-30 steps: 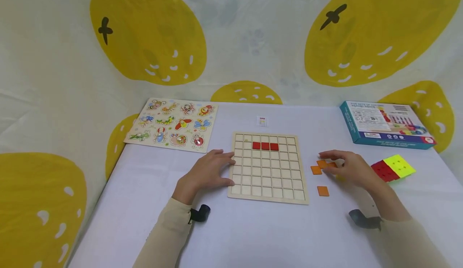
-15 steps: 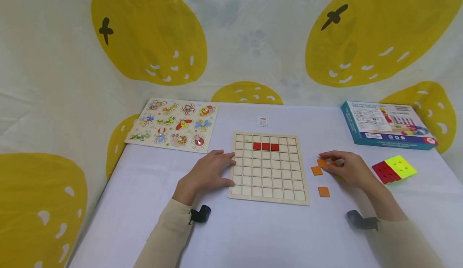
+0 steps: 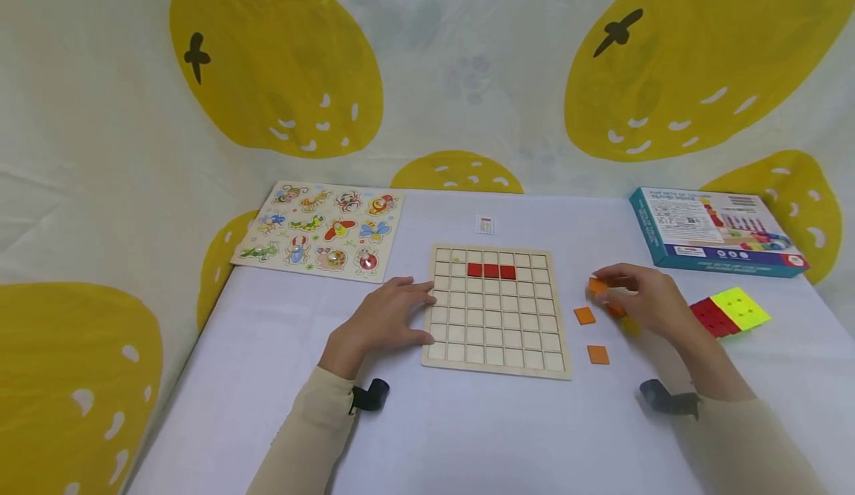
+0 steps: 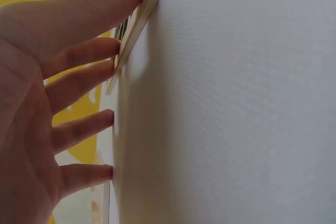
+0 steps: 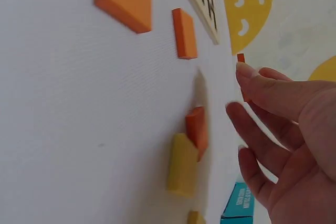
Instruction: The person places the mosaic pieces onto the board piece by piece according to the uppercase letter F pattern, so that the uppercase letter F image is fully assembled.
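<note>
The left hand, spread and empty, touches the left edge of the board, while past its right edge the right hand pinches an orange tile, just lifted off the table (so the pick-up looks done).

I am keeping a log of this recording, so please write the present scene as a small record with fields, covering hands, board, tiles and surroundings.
Left hand: thumb and fingers at the left edge of the grid board
Right hand: pinches an orange tile above the tabletop
On board: three red tiles side by side, second row from far edge
Loose at right: three orange pieces, yellow pieces
Surroundings: picture puzzle, small card, box, red-and-yellow cube
</note>
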{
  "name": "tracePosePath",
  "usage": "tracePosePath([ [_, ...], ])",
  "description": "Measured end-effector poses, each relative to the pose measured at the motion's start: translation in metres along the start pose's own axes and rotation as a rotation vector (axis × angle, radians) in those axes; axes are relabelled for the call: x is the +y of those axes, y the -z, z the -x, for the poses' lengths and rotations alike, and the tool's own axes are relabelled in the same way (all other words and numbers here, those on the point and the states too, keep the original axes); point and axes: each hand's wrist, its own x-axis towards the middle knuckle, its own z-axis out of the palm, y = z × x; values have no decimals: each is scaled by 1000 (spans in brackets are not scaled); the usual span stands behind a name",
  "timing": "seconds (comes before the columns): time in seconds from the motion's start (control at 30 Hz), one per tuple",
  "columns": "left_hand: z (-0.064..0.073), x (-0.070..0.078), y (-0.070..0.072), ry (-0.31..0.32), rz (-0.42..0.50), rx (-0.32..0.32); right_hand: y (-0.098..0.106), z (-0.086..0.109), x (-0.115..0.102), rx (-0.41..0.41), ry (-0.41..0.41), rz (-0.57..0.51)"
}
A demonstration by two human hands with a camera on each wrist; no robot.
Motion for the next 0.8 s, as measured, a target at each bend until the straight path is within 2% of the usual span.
tracePosePath([
  [0.2,-1,-2,0,4,7,-4,5,-1,-12,128,62,-46],
  [0.33,-2,-3,-1,-3,2,-1,5,-4,-19,169,75,-71],
  [0.8,0,-3,-1,-22,1,14,-10,-13,-38,133,105,-158],
])
